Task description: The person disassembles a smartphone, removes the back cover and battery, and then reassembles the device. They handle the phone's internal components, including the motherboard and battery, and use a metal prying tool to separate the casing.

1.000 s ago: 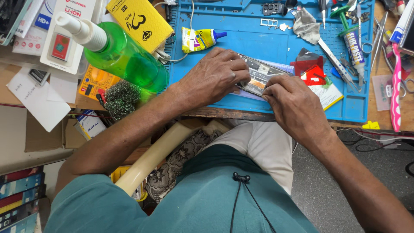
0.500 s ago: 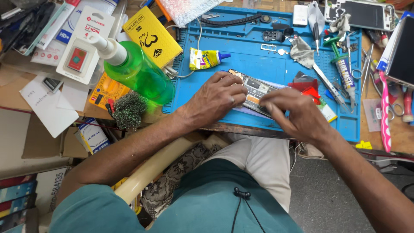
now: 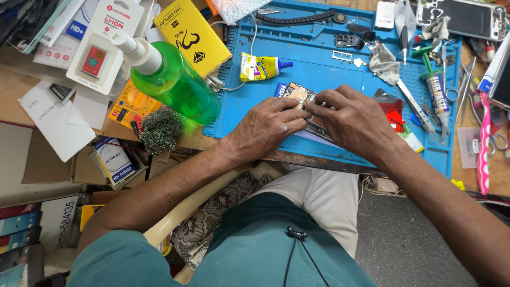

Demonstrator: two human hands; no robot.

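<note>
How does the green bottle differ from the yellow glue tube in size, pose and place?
The green bottle is much larger than the yellow glue tube. The bottle is translucent with a white nozzle; the tube is opaque with a blue cap. The bottle lies left of the blue mat; the tube lies on it. Both lie on their sides, untouched.

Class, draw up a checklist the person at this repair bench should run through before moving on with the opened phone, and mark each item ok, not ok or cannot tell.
1. Both hands on the work: left hand and right hand both rest on the opened phone: ok.
2. Phone lies on the blue mat, not the bare wood: ok.
3. Part under the fingertips seated: hidden by fingers: cannot tell.
4. Glue tube capped: cannot tell.
5. Green spray bottle lying on its side beside the mat, a possible leak risk: not ok.
</note>
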